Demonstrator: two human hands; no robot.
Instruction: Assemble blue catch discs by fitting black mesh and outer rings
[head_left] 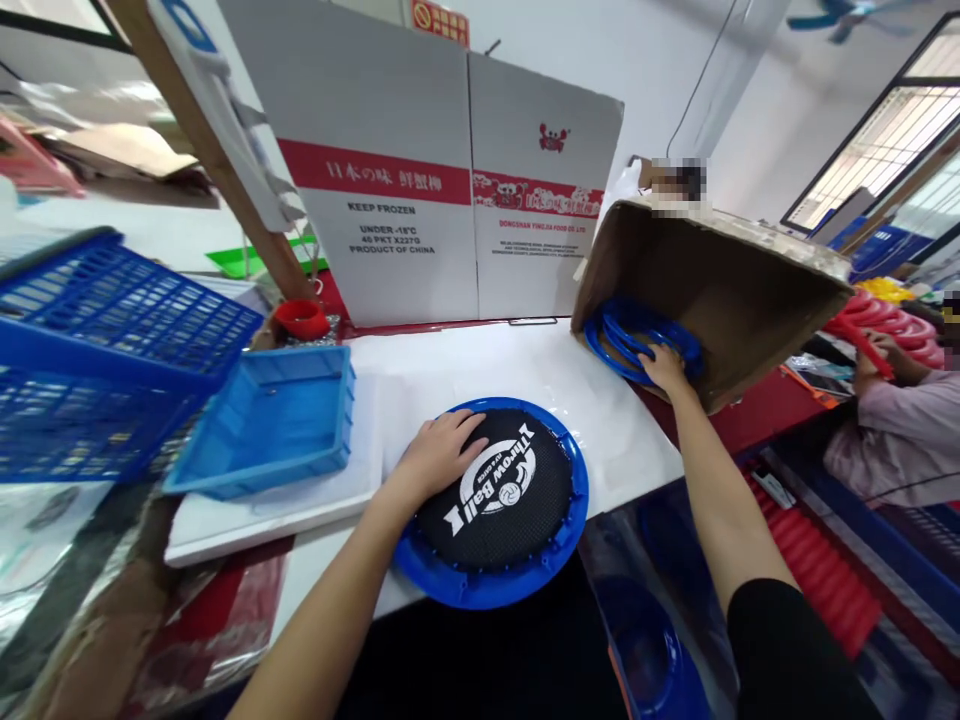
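A round throw-ball disc (pixel 551 495), black mesh with white "Throw Ball" print inside a blue plastic rim, rests on the white work surface at the near edge. My left hand (pixel 444 452) lies flat on its upper left part, fingers stretched over the mesh. At the right, my right hand (pixel 664 368) reaches into a tipped cardboard box (pixel 739 290). Its fingers are round one of several blue plastic rings (pixel 616 335) piled there; the fingertips are partly hidden.
A shallow blue bin (pixel 277 420) stands on a white foam board at left, beside blue baskets (pixel 127 310) and a red tape roll (pixel 301 318). Behind rises a tall white carton (pixel 390 110). At far right a co-worker's hand (pixel 874 355) is near red rings; blue parts (pixel 652 640) lie below.
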